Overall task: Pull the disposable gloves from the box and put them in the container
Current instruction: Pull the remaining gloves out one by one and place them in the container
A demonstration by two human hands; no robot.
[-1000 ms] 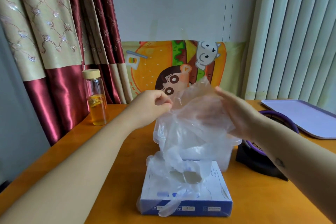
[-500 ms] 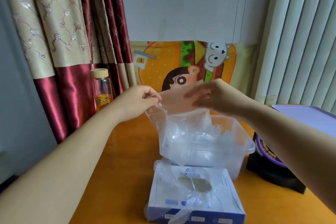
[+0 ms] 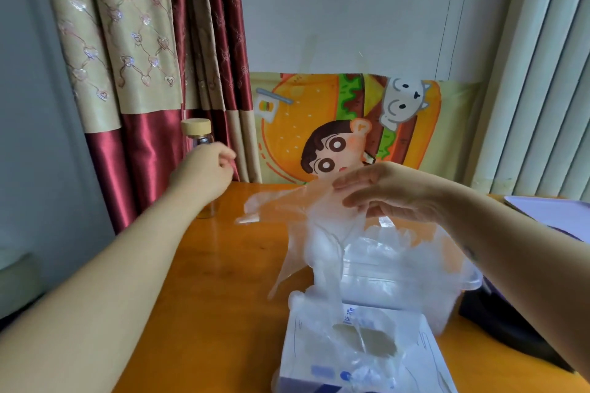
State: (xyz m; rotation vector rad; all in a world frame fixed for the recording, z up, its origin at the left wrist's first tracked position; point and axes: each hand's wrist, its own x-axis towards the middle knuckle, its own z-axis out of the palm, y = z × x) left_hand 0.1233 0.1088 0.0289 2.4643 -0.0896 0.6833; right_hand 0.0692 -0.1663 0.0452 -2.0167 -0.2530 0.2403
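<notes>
- Head view: a clear glove (image 3: 319, 233) hangs from my right grip (image 3: 392, 191), pinched under the fingers. Its lower end reaches the heap on the box (image 3: 424, 357); whether they join, I cannot tell.
- My left grip (image 3: 204, 172) is off to the left, apart from the glove, fingers curled in on nothing, and blurred.
- The clear container (image 3: 463, 284) stands just behind the box, below my right grip, with crumpled gloves inside.
- The box lies on the orange surface (image 3: 223, 281), more gloves bunched over its opening, its front cut off.
- The bottle (image 3: 195, 131) is mostly hidden behind my left grip.
</notes>
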